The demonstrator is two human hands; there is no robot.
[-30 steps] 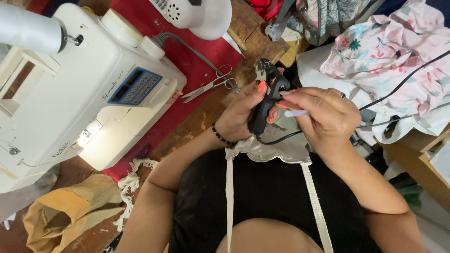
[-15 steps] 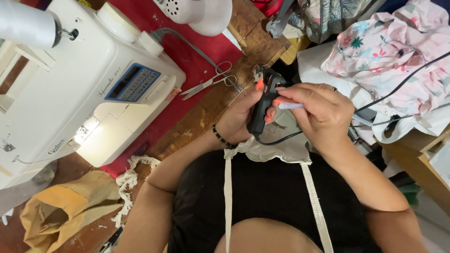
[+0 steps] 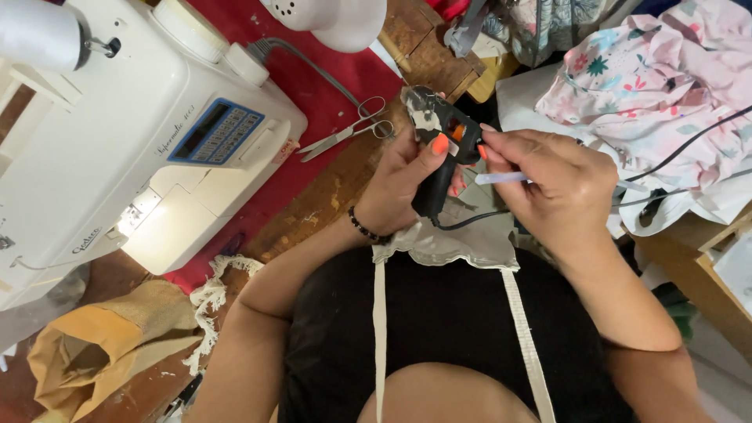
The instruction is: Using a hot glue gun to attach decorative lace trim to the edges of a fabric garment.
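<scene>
Glue gun [image 3: 443, 145] right of scissors [image 3: 350, 129] | our left hand [image 3: 407, 184] grips it | right hand [image 3: 552, 184] pinches glue stick [image 3: 501, 178] | we keep stick level, aligned with rear opening.

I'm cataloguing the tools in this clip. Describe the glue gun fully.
The glue gun is black plastic with an orange trigger and whitish dried smears on its nozzle end. It is held upright in the left hand, nozzle pointing up-left, above the wooden table. A black cord leaves its handle. The right hand holds a translucent glue stick at its back.
</scene>
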